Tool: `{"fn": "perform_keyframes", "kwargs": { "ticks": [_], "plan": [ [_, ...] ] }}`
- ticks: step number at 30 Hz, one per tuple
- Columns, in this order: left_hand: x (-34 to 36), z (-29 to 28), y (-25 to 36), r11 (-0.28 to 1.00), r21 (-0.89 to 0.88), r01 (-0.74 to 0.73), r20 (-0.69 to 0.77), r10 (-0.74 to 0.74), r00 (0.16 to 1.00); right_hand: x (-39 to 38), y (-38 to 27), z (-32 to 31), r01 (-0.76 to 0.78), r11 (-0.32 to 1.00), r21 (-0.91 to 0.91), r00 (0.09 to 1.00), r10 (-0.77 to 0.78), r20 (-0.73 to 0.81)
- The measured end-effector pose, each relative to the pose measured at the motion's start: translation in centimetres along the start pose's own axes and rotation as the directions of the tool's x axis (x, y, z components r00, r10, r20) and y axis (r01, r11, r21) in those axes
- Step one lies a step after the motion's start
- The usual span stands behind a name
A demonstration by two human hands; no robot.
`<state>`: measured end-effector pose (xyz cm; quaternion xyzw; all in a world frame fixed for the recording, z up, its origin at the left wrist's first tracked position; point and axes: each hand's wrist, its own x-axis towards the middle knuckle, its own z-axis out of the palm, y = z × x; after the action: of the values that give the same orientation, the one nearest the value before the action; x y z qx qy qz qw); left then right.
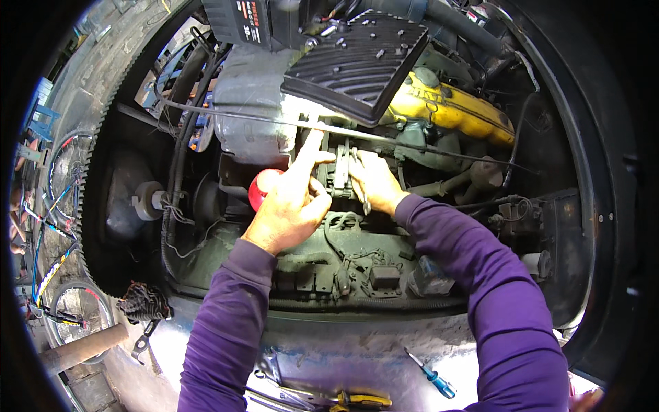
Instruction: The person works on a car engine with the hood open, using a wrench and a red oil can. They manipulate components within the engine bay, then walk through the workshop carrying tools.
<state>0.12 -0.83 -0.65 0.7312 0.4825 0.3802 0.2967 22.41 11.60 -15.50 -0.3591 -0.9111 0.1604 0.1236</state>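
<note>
My left hand [294, 199] reaches into the engine bay, its index finger stretched up against the bright engine parts near the thin metal rod [384, 137]. The thumb stands apart from the fingers, and no held thing shows. My right hand [376, 180] is closed around a slim metal tool [366, 204], which looks like a wrench, beside the alternator-like part [341, 168]. Its fingertips are partly hidden. Just left of my left hand sits a round red part [263, 187], partly covered by the wrist. The rod crosses above both hands.
A black ribbed cover [357, 65] with small bolts on it and a yellow engine cover [449, 110] lie beyond. A black battery [240, 22] stands at the far left. On the front edge rest a blue screwdriver [436, 382] and yellow-handled pliers [364, 399]; bicycles [65, 275] stand left.
</note>
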Motion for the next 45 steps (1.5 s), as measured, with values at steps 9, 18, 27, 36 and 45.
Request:
{"fn": "perform_keyframes", "kwargs": {
  "ticks": [9,18,27,36,45],
  "plan": [
    [-0.3,0.0,-1.1,0.824,0.47,-0.316,-0.027,0.371,0.928,1.5,2.4,-2.2,-0.234,0.866,0.441,0.955,0.29,-0.063],
    [-0.2,0.0,-1.0,0.776,0.533,-0.338,0.035,0.378,0.925,4.8,1.4,-3.5,-0.245,0.956,0.163,0.969,0.24,0.051],
    [0.3,0.2,-1.2,0.77,0.534,-0.349,-0.039,0.435,0.9,-0.8,0.4,-0.4,0.09,0.991,-0.097,0.986,-0.102,-0.13],
    [-0.3,0.0,-1.5,0.724,0.566,-0.394,0.078,0.429,0.9,5.0,3.3,-4.5,-0.594,0.383,0.707,0.781,0.485,0.393],
    [-0.1,0.2,-0.8,0.92,0.311,-0.24,-0.091,0.281,0.955,5.6,4.1,-4.6,-0.544,0.393,0.742,0.82,0.437,0.37]
  ]
}}
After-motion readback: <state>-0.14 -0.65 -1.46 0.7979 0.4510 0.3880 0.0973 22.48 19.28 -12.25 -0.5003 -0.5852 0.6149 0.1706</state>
